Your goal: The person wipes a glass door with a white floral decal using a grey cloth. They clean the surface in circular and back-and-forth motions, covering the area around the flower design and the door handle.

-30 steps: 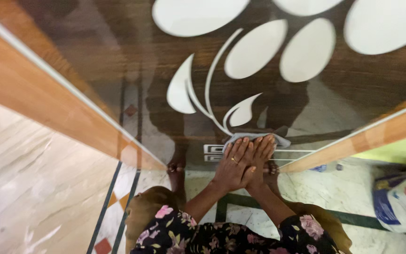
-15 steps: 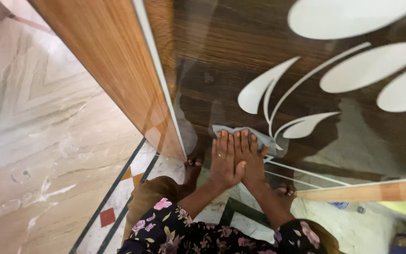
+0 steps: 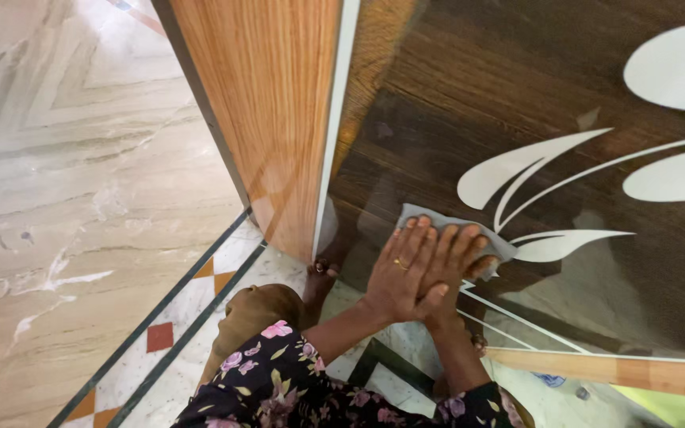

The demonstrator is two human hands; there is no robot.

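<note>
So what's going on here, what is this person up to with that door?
A person crouched on the marble floor presses a pale cloth flat against the glossy dark wood-grain panel with both hands. The left hand, wearing a ring, lies over the right hand. The cloth sits low on the panel, beside its white leaf pattern and near the lighter wooden frame.

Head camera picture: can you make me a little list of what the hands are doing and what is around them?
left hand: flat, laid over the right hand, gold ring on one finger
right hand: flat on the cloth
cloth: pale grey, pressed against the panel
panel: dark glossy wood look, white leaf shapes
frame: light wood strip left of the panel
floor: beige marble with a tiled border
sleeves: dark with pink flowers
</note>
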